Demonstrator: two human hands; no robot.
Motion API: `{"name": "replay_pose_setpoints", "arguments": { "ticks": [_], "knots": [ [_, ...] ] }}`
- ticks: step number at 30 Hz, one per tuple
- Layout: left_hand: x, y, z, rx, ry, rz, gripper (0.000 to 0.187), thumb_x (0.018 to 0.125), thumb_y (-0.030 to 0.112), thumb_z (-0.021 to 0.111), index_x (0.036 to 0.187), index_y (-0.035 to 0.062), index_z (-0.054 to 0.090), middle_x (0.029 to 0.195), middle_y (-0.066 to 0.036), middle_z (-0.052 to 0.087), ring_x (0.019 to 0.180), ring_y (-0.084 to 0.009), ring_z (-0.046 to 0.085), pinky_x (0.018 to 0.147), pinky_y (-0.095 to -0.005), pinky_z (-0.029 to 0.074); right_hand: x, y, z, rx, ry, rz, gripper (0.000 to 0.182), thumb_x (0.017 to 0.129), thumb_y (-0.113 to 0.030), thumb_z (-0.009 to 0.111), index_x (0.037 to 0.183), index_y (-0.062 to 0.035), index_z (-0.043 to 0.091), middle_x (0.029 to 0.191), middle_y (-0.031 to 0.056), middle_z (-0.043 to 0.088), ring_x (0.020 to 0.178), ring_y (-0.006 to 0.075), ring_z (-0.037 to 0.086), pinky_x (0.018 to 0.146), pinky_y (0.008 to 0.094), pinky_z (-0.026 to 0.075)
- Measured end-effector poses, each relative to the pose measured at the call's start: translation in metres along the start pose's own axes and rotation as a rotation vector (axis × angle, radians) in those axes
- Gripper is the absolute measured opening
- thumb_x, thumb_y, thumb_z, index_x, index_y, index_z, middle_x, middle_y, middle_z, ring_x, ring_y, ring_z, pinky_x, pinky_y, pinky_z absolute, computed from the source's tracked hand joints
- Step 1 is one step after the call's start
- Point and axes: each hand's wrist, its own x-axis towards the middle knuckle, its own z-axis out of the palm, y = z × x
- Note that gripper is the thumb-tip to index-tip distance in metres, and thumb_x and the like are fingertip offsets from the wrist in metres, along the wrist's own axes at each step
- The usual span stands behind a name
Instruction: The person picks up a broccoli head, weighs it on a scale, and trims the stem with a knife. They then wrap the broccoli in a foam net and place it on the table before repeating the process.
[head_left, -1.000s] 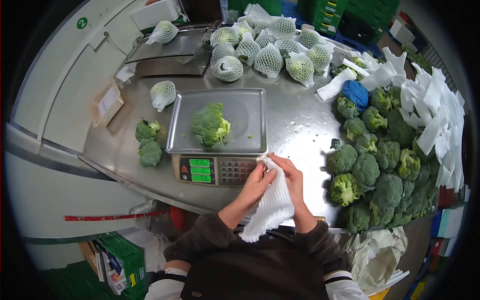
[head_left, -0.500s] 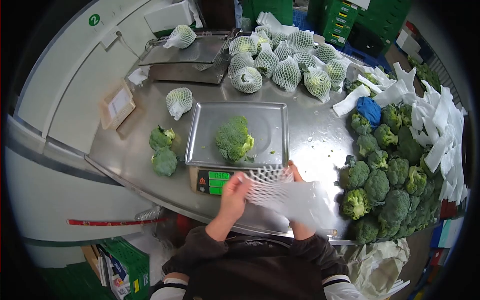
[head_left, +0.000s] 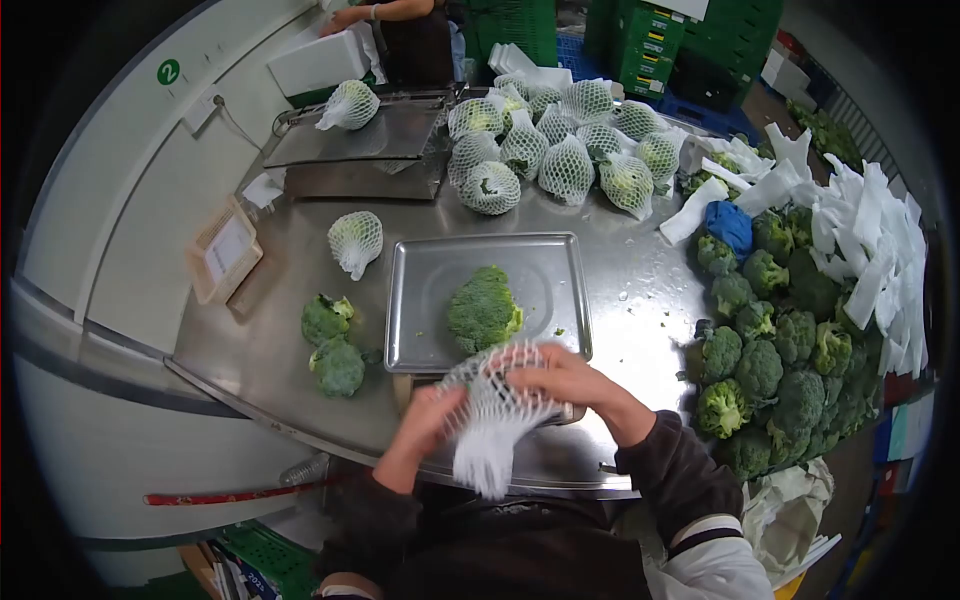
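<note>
The white net sleeve [head_left: 487, 452] hangs over the near edge of the tray [head_left: 420, 275], its mouth stretched because the left hand [head_left: 425, 415] and right hand [head_left: 565, 380] pinch opposite sides, though blur hides the left fingertips. Close beyond, probably for easy reach, lies 1 broccoli head [head_left: 482, 308]. Left on the table [head_left: 640, 305] sit 2 bare heads [head_left: 337, 367]; netted heads [head_left: 567, 168] cluster behind, apart from the loose heap [head_left: 785, 385] at right, with spare sleeves [head_left: 890, 250] beside it.

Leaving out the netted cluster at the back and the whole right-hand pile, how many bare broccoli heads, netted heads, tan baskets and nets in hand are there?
Bare broccoli heads: 3
Netted heads: 2
Tan basket: 1
White net in hand: 1
Total: 7
</note>
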Motion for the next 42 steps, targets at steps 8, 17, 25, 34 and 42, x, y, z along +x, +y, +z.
{"name": "replay_pose_setpoints", "arguments": {
  "ticks": [8, 17, 25, 34, 42],
  "knots": [
    [0.072, 0.021, 0.007, -0.022, 0.376, 0.277, 0.037, 0.090, 0.032, 0.051, 0.103, -0.0014, 0.060, 0.086, -0.009, 0.063, 0.074, -0.0150, 0.060, 0.062, -0.0282, 0.047, 0.090, 0.006, -0.026, -0.549, 0.721, -0.231, 0.030, 0.086, -0.018, 0.056, 0.113, -0.0051, 0.057, 0.101, 0.0179, 0.060, 0.095, 0.0334, 0.057, 0.087, 0.0352, 0.042],
    [-0.041, 0.049, 0.060, -0.552, -0.271, 0.156, 0.054, 0.095, 0.045, 0.032, 0.120, 0.0016, 0.051, 0.114, -0.015, 0.059, 0.101, -0.0226, 0.059, 0.087, -0.0355, 0.049, -0.046, -0.045, 0.034, -0.451, 0.401, -0.552, 0.026, 0.088, -0.015, 0.051, 0.111, -0.0020, 0.056, 0.095, 0.0084, 0.061, 0.085, 0.0151, 0.059, 0.076, 0.0266, 0.046],
    [-0.041, -0.029, 0.045, -0.680, -0.315, 0.027, 0.049, 0.096, 0.039, 0.034, 0.127, 0.0032, 0.047, 0.126, -0.014, 0.052, 0.117, -0.0263, 0.049, 0.102, -0.0394, 0.038, -0.051, 0.020, 0.017, 1.021, 0.312, 0.087, 0.033, 0.095, -0.025, 0.046, 0.106, 0.0038, 0.057, 0.093, 0.0087, 0.065, 0.076, 0.0155, 0.064, 0.067, 0.0283, 0.054],
    [0.006, 0.003, 0.052, -0.540, -0.343, 0.107, 0.048, 0.093, 0.038, 0.038, 0.126, 0.0041, 0.048, 0.127, -0.014, 0.051, 0.119, -0.0293, 0.047, 0.103, -0.0435, 0.035, -0.004, 0.067, 0.027, 0.836, 0.488, -0.021, 0.027, 0.093, -0.025, 0.051, 0.095, -0.0002, 0.060, 0.084, 0.0047, 0.065, 0.069, 0.0091, 0.061, 0.057, 0.0240, 0.049],
    [0.109, 0.087, 0.039, -0.850, -0.203, 0.298, 0.049, 0.092, 0.038, 0.038, 0.126, 0.0041, 0.049, 0.127, -0.015, 0.051, 0.118, -0.0310, 0.047, 0.104, -0.0471, 0.034, 0.013, 0.037, 0.035, 1.012, 0.132, -0.013, 0.015, 0.092, -0.025, 0.053, 0.096, -0.0111, 0.053, 0.066, -0.0062, 0.042, 0.048, 0.0013, 0.033, 0.041, 0.0163, 0.025]
  ]
}}
